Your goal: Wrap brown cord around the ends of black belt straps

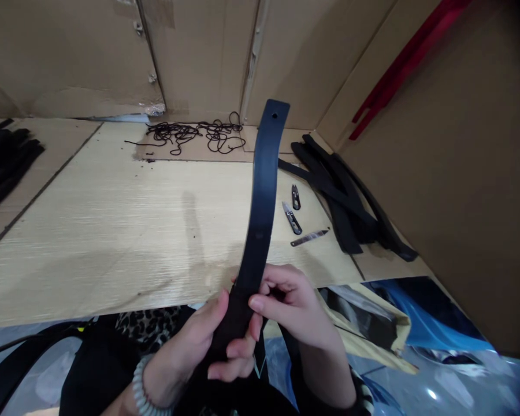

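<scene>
A long black strap (264,179) with a small hole near its far end rises from my hands and curves over the table. My left hand (216,335) is wrapped around its lower part, thumb along the left edge. The fingers of my right hand (288,300) pinch the strap's right edge just above the left fingers. The strap's lower end is lost against my dark clothing. Beyond my right hand lie two pairs of black thread snips (292,218) and a thin pointed metal blade (310,237).
Several black straps (351,214) are piled at the right by a cardboard wall (450,190). Tangled dark cord (190,134) lies along the back. More black strips (6,162) are heaped at the far left. The table's front edge (91,315) runs before me, with bags (372,323) below.
</scene>
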Demonstrator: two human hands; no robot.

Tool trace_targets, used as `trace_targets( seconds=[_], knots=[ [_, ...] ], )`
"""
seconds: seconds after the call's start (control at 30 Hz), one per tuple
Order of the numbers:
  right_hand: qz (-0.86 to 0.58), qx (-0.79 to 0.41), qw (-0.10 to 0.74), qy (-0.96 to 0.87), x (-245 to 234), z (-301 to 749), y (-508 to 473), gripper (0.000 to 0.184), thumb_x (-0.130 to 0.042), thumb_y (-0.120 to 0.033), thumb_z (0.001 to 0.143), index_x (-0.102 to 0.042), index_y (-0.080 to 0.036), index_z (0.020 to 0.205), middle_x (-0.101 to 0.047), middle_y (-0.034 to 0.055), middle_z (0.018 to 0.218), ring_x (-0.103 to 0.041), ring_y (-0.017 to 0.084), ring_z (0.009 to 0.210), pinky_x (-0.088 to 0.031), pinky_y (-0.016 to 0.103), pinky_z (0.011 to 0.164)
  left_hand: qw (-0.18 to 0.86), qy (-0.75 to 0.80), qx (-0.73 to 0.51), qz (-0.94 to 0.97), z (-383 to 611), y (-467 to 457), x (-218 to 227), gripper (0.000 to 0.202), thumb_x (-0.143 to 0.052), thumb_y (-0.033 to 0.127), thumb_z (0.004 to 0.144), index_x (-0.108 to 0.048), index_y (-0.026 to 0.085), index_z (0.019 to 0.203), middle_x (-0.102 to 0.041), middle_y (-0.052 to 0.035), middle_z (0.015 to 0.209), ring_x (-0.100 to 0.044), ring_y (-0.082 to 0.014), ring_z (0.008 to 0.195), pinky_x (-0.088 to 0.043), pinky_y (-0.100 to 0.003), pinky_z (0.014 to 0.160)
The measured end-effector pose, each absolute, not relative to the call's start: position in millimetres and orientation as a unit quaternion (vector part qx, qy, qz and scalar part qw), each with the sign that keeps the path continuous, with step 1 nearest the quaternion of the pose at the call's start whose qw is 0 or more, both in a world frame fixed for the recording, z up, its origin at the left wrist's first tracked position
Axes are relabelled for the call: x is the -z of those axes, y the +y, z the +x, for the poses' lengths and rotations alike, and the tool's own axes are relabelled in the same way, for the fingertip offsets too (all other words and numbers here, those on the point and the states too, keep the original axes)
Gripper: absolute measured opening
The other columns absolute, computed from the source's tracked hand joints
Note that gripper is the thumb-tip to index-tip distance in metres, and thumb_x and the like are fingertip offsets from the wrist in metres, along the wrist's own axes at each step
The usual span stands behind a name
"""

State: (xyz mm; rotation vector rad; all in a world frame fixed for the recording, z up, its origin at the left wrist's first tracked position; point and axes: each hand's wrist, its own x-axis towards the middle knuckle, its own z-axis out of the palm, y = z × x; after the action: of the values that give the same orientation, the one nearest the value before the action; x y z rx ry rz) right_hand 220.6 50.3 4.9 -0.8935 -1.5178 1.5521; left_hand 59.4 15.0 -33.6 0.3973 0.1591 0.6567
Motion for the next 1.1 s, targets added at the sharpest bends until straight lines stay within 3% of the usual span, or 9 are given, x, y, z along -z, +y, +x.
trace_targets(
  seconds=[0.1, 0.2, 0.33, 0.43, 0.57, 0.73, 0.83, 0.93, 1.1],
  knots=[
    [-0.317, -0.651, 0.380, -0.576, 0, 220, 52, 0.027, -0.071, -0.040, 0.081, -0.070, -0.014, 0.086, -0.043, -0.0060, 0.052, -0.038, 0.007, 0.047, -0.028, 0.021, 0.045, 0.936, 0.038, -0.305, 0.174, 60, 15, 37, 0.058, -0.039, 0.063, 0.092, -0.066, 0.012, 0.089, -0.036, 0.0094, 0.049, -0.028, -0.0018, 0.030, -0.028, -0.020, 0.046],
    [-0.244, -0.711, 0.359, -0.553, 6, 219, 56, 0.042, -0.072, -0.047, 0.079, -0.070, -0.016, 0.108, -0.055, -0.0026, 0.062, -0.045, 0.008, 0.052, -0.036, 0.020, 0.049, 0.948, -0.006, -0.273, 0.165, 61, 12, 41, 0.062, -0.037, 0.065, 0.092, -0.068, 0.011, 0.091, -0.036, 0.0098, 0.046, -0.028, -0.0028, 0.027, -0.028, -0.020, 0.043],
    [-0.209, -0.733, 0.358, -0.539, 11, 222, 59, 0.038, -0.074, -0.044, 0.078, -0.070, -0.015, 0.102, -0.060, -0.0006, 0.068, -0.050, 0.007, 0.053, -0.038, 0.019, 0.049, 0.953, 0.017, -0.246, 0.176, 59, 12, 43, 0.069, -0.032, 0.069, 0.090, -0.068, 0.011, 0.090, -0.043, 0.0067, 0.044, -0.034, -0.0048, 0.027, -0.028, -0.020, 0.040],
    [-0.230, -0.726, 0.371, -0.531, 10, 223, 58, 0.033, -0.075, -0.042, 0.077, -0.067, -0.015, 0.093, -0.053, -0.0045, 0.058, -0.046, 0.006, 0.045, -0.033, 0.018, 0.043, 0.912, 0.158, -0.252, 0.281, 57, 17, 36, 0.071, -0.029, 0.071, 0.089, -0.066, 0.011, 0.079, -0.054, 0.0004, 0.050, -0.042, -0.0071, 0.031, -0.027, -0.021, 0.037],
    [-0.362, -0.653, 0.396, -0.535, 2, 220, 52, 0.026, -0.077, -0.035, 0.076, -0.060, -0.017, 0.085, -0.044, -0.0076, 0.057, -0.046, 0.007, 0.046, -0.034, 0.018, 0.044, 0.724, 0.403, -0.367, 0.422, 56, 17, 24, 0.048, -0.044, 0.057, 0.093, -0.064, 0.015, 0.083, -0.062, -0.0021, 0.069, -0.055, -0.0113, 0.056, -0.045, -0.023, 0.059],
    [-0.465, -0.543, 0.412, -0.565, -6, 214, 46, 0.027, -0.082, -0.031, 0.070, -0.060, -0.016, 0.076, -0.040, -0.0083, 0.054, -0.034, 0.006, 0.049, -0.025, 0.019, 0.043, 0.635, 0.436, -0.449, 0.452, 59, 5, 25, 0.039, -0.057, 0.055, 0.087, -0.063, 0.023, 0.109, -0.064, -0.0057, 0.100, -0.056, -0.0168, 0.085, -0.046, -0.026, 0.081],
    [-0.455, -0.540, 0.407, -0.579, -8, 214, 46, 0.027, -0.080, -0.034, 0.071, -0.060, -0.017, 0.074, -0.039, -0.0087, 0.051, -0.033, 0.006, 0.047, -0.024, 0.020, 0.044, 0.679, 0.430, -0.430, 0.411, 60, 4, 29, 0.040, -0.054, 0.055, 0.089, -0.061, 0.021, 0.109, -0.060, -0.0034, 0.085, -0.051, -0.0129, 0.069, -0.045, -0.023, 0.066],
    [-0.445, -0.535, 0.405, -0.593, -10, 216, 47, 0.030, -0.077, -0.035, 0.076, -0.055, -0.017, 0.066, -0.043, -0.0074, 0.049, -0.036, 0.007, 0.046, -0.026, 0.022, 0.045, 0.745, 0.358, -0.426, 0.367, 59, 7, 34, 0.044, -0.046, 0.057, 0.092, -0.060, 0.016, 0.099, -0.045, 0.0031, 0.064, -0.033, -0.0070, 0.048, -0.028, -0.019, 0.045],
    [-0.417, -0.573, 0.401, -0.580, -11, 218, 49, 0.027, -0.073, -0.035, 0.080, -0.057, -0.017, 0.068, -0.056, -0.0038, 0.051, -0.047, 0.009, 0.046, -0.031, 0.023, 0.047, 0.845, 0.255, -0.384, 0.273, 59, 12, 35, 0.053, -0.042, 0.063, 0.091, -0.058, 0.013, 0.088, -0.033, 0.0088, 0.055, -0.015, -0.0013, 0.039, -0.012, -0.019, 0.041]
  ],
)
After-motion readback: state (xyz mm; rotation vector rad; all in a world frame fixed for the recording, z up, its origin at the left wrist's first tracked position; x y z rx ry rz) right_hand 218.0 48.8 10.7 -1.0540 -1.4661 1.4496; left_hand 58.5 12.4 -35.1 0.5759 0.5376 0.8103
